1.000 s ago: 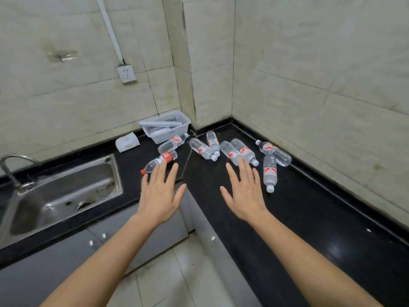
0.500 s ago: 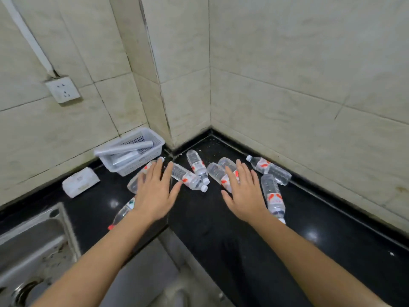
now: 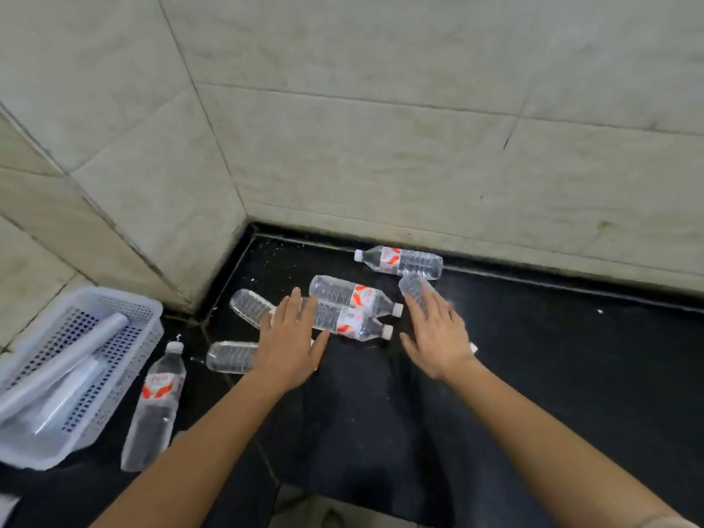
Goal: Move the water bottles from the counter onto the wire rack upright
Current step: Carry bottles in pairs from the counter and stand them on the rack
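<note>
You are only starting: all seven water bottles (image 3: 352, 295) are lying flat on the counter (image 3: 571, 367), right of the white basket (image 3: 76, 375); no wire rack is showing. Your left hand (image 3: 291, 346) and right hand (image 3: 438, 337) are spreading open, gripping nothing, now nearer the bottles than a second ago.

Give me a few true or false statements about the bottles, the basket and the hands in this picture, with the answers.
1. Every bottle in view lies on its side. True.
2. The left hand is closed around a bottle. False: it is open, fingers spread over the bottles.
3. The white basket sits left of the bottles. True.
4. The bottle by the wall stands upright. False: it lies flat along the wall.
5. The right hand is clenched in a fist. False: it is open.
</note>
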Action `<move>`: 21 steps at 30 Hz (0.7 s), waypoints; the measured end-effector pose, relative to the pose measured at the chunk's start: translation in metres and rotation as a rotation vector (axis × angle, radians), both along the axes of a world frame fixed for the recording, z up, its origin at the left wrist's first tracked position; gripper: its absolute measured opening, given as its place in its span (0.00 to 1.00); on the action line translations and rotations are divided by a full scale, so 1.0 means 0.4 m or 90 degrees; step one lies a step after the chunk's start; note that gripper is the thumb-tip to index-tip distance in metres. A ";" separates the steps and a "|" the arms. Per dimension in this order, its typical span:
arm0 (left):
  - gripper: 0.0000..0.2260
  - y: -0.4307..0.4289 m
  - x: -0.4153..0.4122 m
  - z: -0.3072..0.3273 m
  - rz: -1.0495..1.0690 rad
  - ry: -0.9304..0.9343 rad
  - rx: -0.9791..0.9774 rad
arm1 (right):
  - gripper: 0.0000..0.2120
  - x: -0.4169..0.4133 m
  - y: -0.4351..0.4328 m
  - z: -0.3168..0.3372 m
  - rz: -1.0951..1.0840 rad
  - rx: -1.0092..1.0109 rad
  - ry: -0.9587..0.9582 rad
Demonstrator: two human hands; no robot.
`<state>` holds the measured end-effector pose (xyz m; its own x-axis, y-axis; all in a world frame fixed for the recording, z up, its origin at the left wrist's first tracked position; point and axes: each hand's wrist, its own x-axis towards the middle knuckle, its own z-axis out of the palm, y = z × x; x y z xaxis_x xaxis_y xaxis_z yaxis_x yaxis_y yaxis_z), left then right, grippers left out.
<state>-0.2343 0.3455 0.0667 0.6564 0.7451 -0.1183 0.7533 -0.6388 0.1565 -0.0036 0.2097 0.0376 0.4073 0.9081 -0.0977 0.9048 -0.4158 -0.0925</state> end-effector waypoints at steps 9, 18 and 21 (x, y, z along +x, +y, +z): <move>0.35 0.116 0.115 -0.199 -0.083 0.069 -0.080 | 0.30 0.015 0.105 -0.194 -0.066 -0.044 0.198; 0.40 0.181 0.188 -0.342 -0.109 0.148 -0.023 | 0.30 0.086 0.222 -0.308 -0.121 -0.026 0.296; 0.41 0.180 0.214 -0.343 -0.089 0.145 -0.023 | 0.28 0.088 0.225 -0.306 -0.139 -0.040 0.308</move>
<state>-0.1486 0.4173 -0.0704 0.7059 0.6420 -0.2994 0.6767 -0.7361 0.0168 0.0315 0.2995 -0.0849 0.4805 0.7939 -0.3725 0.6569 -0.6073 -0.4469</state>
